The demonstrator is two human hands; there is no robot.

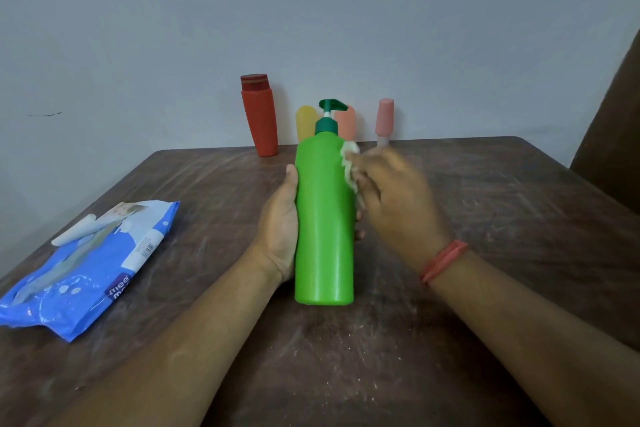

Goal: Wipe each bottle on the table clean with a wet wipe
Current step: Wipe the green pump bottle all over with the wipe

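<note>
A green pump bottle (323, 218) is held up over the middle of the brown counter (485, 218), its dark green pump head (329, 114) pointing away from the person. The left hand (280, 222) grips the bottle's left side, thumb up along the body and fingertips showing round the far edge. The right hand (391, 191), blurred, pinches a white wet wipe (349, 166) and presses it against the bottle's upper right side; a red band (443, 262) circles that wrist. Along the wall at the counter's far edge stand a red bottle (259, 114), a yellow bottle (304, 123), an orange bottle (348, 123) and a pink bottle (383, 121). A blue wipes pack (86, 267) lies flat on the counter's left side.
</note>
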